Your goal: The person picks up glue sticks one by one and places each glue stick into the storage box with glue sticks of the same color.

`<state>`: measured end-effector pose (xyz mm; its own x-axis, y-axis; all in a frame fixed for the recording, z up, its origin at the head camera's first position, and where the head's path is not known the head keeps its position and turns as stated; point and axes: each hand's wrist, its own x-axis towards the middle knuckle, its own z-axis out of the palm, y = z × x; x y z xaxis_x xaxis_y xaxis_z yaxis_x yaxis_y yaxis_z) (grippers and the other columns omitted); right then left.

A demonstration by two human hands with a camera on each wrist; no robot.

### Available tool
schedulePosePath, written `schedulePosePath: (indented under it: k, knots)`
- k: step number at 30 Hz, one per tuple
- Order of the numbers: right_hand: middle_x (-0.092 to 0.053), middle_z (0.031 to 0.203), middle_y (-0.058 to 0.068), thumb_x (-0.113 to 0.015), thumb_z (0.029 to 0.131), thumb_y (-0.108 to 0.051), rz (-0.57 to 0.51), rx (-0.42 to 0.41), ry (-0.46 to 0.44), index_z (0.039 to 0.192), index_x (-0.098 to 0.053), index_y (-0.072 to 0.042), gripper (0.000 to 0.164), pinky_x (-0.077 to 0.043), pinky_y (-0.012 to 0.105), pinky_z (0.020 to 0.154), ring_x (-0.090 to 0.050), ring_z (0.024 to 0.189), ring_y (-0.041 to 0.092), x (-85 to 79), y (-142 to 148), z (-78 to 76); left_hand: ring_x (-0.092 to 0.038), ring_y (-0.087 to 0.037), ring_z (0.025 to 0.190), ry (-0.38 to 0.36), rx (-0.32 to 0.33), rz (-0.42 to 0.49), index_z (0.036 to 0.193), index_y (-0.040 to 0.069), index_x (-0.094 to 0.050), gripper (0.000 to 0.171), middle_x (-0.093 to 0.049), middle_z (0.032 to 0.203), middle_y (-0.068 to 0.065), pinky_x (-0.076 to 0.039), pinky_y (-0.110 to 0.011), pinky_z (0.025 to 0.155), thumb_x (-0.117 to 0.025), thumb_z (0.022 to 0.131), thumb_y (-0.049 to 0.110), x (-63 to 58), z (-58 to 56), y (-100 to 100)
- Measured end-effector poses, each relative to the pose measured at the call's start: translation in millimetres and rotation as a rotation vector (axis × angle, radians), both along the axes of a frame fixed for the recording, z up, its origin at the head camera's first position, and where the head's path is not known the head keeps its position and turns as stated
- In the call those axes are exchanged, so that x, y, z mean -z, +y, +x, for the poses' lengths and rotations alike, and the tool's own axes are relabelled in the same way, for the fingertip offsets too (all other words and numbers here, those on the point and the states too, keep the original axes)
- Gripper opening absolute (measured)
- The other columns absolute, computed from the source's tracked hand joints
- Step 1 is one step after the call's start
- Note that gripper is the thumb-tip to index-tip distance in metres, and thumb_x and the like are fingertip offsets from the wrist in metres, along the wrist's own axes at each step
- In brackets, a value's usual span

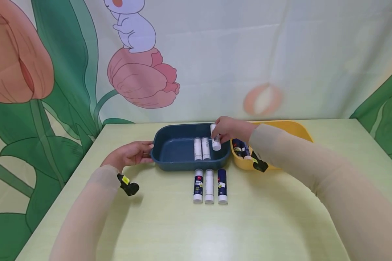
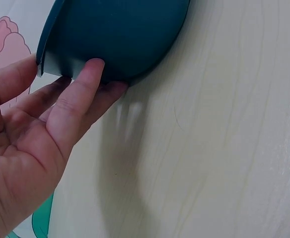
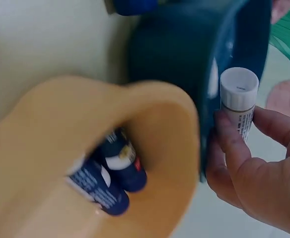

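Observation:
My right hand (image 1: 227,128) pinches a white glue stick (image 1: 216,143) between thumb and fingers, over the right end of a dark blue bin (image 1: 179,166). In the right wrist view, the stick's white end (image 3: 239,89) points toward the camera. Inside the bin, two white glue sticks (image 1: 197,149) lie side by side. The left hand (image 1: 130,154) holds the bin by its left end. In the left wrist view, its fingers (image 2: 88,74) are against the outer wall and at the rim; some fingertips are hidden.
Three glue sticks (image 1: 209,186), one white and two with navy on them, are lined up in front of the blue bin. A yellow bin (image 1: 243,164) adjoins it on the right, with navy glue sticks (image 3: 120,158) inside. Behind the table hangs a printed curtain (image 1: 215,65).

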<state>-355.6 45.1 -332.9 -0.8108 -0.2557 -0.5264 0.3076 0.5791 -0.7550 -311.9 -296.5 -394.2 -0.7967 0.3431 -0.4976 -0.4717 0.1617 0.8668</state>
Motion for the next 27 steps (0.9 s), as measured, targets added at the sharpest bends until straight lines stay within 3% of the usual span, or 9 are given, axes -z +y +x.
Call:
schedulePosePath:
  k: [4, 11, 20, 27]
  knots:
    - [-0.044, 0.151, 0.023, -0.063, 0.097, -0.001, 0.085, -0.051, 0.049, 0.155, -0.030, 0.002, 0.067, -0.054, 0.041, 0.111, -0.056, 0.121, 0.032, 10.0, -8.7, 1.3, -0.072, -0.009, 0.093, 0.003, 0.001, -0.005, 0.164, 0.005, -0.014, 0.061, -0.072, 0.102, 0.005, -0.062, -0.025, 0.090, -0.041, 0.111, 0.016, 0.0, -0.8, -0.9]
    - [-0.057, 0.138, 0.019, -0.066, 0.097, -0.007, 0.321, -0.135, 0.137, 0.143, -0.050, 0.005, 0.050, -0.060, 0.035, 0.100, -0.063, 0.099, 0.027, 20.5, -23.0, 2.3, -0.073, -0.010, 0.092, -0.013, -0.024, -0.003, 0.164, 0.006, -0.015, 0.060, -0.073, 0.101, 0.004, -0.063, -0.024, 0.088, -0.041, 0.111, 0.014, 0.1, -0.8, -0.8]
    - [-0.056, 0.118, 0.014, -0.062, 0.100, -0.007, 0.338, -0.142, 0.126, 0.136, -0.055, 0.007, 0.039, -0.059, 0.035, 0.101, -0.061, 0.095, 0.025, 35.2, -29.5, 3.9, -0.072, -0.010, 0.092, -0.015, -0.010, 0.004, 0.164, 0.005, -0.014, 0.060, -0.072, 0.100, 0.004, -0.063, -0.024, 0.088, -0.039, 0.111, 0.013, -0.4, -1.2, -0.4]
    - [-0.058, 0.125, 0.015, -0.065, 0.098, -0.006, 0.324, -0.103, 0.094, 0.138, -0.054, 0.008, 0.044, -0.059, 0.035, 0.102, -0.062, 0.097, 0.025, 41.8, -36.6, 3.5, -0.072, -0.010, 0.091, -0.014, -0.011, 0.005, 0.164, 0.005, -0.013, 0.060, -0.072, 0.100, 0.005, -0.062, -0.025, 0.090, -0.039, 0.111, 0.014, 0.1, -0.8, -1.6]
